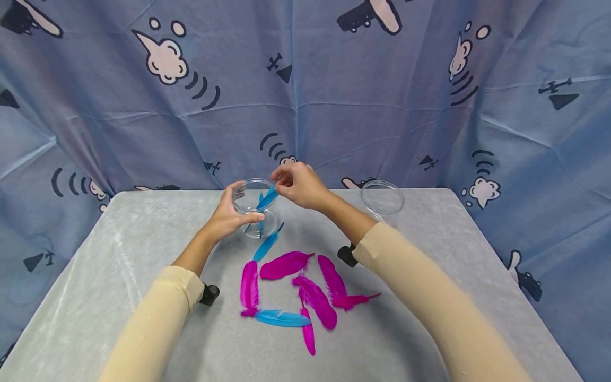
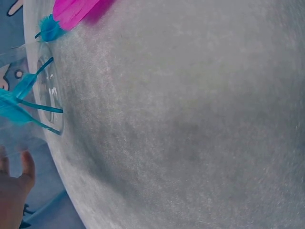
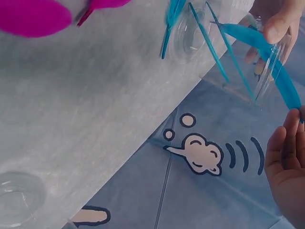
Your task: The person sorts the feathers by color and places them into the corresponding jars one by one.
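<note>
My left hand (image 1: 231,215) grips a clear jar (image 1: 241,201) round its side near the table's far edge. Blue feathers (image 2: 19,107) stand inside it, their quills pointing down to the base. At the jar's mouth my right hand (image 1: 303,185) pinches the end of a blue feather (image 3: 287,88), whose other part reaches down past the rim into the jar. Another blue feather (image 1: 268,245) lies on the table just in front of the jar.
Several magenta feathers (image 1: 286,265) and a blue feather (image 1: 282,318) lie spread over the middle of the grey-covered table (image 1: 143,254). A clear round lid (image 1: 382,198) is at the back right. Behind the table hangs a blue patterned curtain (image 1: 315,69).
</note>
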Demonstrator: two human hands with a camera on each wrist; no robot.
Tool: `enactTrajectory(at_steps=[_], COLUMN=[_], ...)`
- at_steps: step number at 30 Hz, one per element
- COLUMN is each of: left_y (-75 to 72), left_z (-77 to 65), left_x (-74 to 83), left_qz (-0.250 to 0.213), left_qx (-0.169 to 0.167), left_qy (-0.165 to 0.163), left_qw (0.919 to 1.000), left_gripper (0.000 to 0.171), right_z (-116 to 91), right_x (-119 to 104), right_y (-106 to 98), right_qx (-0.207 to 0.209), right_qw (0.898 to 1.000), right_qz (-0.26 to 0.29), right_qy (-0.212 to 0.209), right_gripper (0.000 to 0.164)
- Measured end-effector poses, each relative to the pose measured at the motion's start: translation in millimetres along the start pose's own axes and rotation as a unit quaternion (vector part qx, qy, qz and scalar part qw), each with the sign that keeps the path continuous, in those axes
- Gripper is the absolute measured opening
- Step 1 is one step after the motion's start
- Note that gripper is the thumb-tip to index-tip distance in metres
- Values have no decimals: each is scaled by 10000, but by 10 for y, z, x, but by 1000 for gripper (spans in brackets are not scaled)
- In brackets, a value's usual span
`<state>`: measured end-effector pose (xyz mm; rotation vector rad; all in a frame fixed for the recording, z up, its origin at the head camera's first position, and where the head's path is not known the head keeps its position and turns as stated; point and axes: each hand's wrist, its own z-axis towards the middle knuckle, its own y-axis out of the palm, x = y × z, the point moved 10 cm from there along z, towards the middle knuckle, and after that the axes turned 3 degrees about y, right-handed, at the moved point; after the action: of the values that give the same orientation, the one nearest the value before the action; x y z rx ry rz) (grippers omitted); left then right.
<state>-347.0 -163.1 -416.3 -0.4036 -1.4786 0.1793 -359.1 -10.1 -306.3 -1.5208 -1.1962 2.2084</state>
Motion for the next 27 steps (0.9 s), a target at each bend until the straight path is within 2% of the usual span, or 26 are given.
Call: enactTrajectory(at_steps=[19, 27], left_y=[1, 7], left_z=[-1, -7], left_x=[-11, -4], left_qz=[36, -2], left_qx=[9, -38], left_qy=[-17, -9], left_qw=[10000, 10000], left_gripper=[99, 100], right_z=[12, -47], right_x=[-25, 1], right_y=[254, 241], right_qx=[-148, -213], right_qw=[9998, 9991], right_qz=[129, 351], right_qy=[-34, -132], right_gripper=[17, 34])
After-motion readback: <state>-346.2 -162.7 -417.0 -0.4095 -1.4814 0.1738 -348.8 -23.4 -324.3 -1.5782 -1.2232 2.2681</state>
